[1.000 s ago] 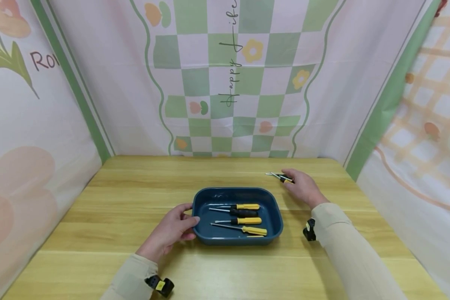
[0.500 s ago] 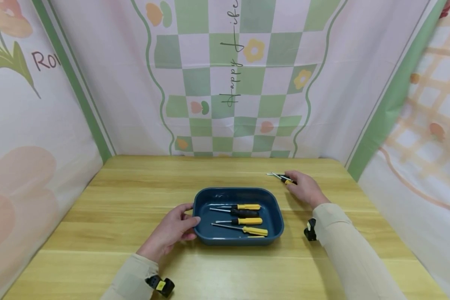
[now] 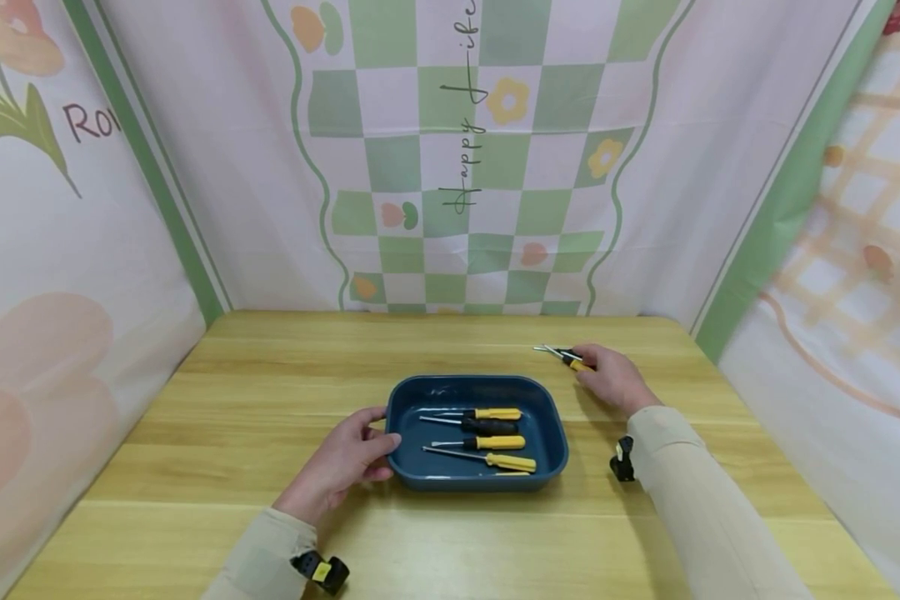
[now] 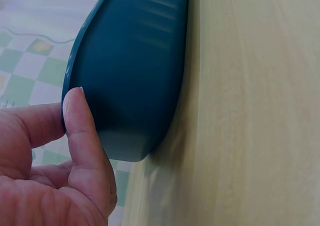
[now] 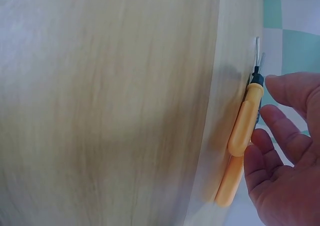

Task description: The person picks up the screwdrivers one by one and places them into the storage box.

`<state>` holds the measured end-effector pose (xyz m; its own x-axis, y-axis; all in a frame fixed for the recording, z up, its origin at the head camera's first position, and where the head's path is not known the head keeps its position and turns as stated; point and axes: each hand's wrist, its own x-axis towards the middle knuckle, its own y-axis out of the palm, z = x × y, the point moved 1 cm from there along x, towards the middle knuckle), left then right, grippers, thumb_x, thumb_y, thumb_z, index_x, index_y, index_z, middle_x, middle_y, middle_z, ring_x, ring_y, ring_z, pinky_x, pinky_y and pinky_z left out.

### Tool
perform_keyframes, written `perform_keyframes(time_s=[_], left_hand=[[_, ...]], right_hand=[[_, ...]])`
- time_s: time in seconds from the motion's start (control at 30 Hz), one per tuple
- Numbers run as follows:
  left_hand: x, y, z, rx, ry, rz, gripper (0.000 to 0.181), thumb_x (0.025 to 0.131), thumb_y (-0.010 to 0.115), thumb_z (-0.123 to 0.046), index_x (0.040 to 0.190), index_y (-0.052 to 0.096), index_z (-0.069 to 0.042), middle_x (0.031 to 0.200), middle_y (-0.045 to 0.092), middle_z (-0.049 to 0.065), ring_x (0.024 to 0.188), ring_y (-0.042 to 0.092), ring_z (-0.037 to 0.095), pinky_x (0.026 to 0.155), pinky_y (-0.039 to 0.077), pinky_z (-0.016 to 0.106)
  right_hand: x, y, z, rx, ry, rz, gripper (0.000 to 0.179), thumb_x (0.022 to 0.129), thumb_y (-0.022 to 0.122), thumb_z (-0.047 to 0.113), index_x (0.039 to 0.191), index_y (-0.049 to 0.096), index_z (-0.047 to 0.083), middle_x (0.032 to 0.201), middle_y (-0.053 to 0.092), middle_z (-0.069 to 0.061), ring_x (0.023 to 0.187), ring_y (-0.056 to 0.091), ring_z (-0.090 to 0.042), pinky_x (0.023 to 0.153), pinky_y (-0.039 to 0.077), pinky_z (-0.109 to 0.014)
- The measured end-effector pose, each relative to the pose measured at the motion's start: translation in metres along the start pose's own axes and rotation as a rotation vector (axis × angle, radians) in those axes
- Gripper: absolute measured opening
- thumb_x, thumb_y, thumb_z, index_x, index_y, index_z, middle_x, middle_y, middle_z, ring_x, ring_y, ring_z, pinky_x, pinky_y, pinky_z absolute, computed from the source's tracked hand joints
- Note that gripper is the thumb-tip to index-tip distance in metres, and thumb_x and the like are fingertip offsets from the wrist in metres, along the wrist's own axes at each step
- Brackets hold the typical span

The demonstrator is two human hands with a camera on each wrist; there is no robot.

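Several yellow-handled, silver-shafted screwdrivers [image 5: 242,126]

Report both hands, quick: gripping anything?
Left hand: closed, holding the dark blue tray by its rim.
Right hand: open, fingers loosely curved beside yellow-handled screwdrivers.

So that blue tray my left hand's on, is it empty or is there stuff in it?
Not empty: in the head view, several screwdrivers lie inside the blue tray, their handles yellow or black.

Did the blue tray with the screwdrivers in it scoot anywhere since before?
No. Against the checkered curtain behind the wooden table, the blue tray shows no shift in any direction.
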<state>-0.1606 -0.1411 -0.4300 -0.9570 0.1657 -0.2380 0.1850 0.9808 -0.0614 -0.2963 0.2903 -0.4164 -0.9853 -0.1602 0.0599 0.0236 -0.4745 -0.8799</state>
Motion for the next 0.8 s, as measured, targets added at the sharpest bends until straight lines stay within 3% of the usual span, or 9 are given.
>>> perform_keyframes(time_s=[0.43,0.8], left_hand=[[0.0000,0.0003,-0.0002,-0.005,-0.001,0.001,0.058,0.102,0.069,-0.016,0.154,0.046,-0.006,0.112,0.058,0.016,0.080,0.066,0.022,0.069,0.063,0.029],[0.0001,0.0002,-0.0006,-0.007,0.000,0.004,0.057,0.102,0.069,-0.016,0.154,0.047,-0.006,0.112,0.058,0.016,0.079,0.066,0.021,0.069,0.063,0.029]], right_hand=[[-0.0001,0.0008,-0.0014,0.012,0.009,0.036,0.051,0.099,0.065,0.013,0.145,0.054,-0.006,0.135,0.061,-0.034,0.126,0.055,-0.051,0.107,0.044,-0.066],[-0.0006,0.0016,-0.0026,0.007,-0.018,0.020,0.050,0.098,0.065,0.009,0.143,0.054,-0.009,0.131,0.064,-0.034,0.124,0.058,-0.051,0.106,0.045,-0.064]])
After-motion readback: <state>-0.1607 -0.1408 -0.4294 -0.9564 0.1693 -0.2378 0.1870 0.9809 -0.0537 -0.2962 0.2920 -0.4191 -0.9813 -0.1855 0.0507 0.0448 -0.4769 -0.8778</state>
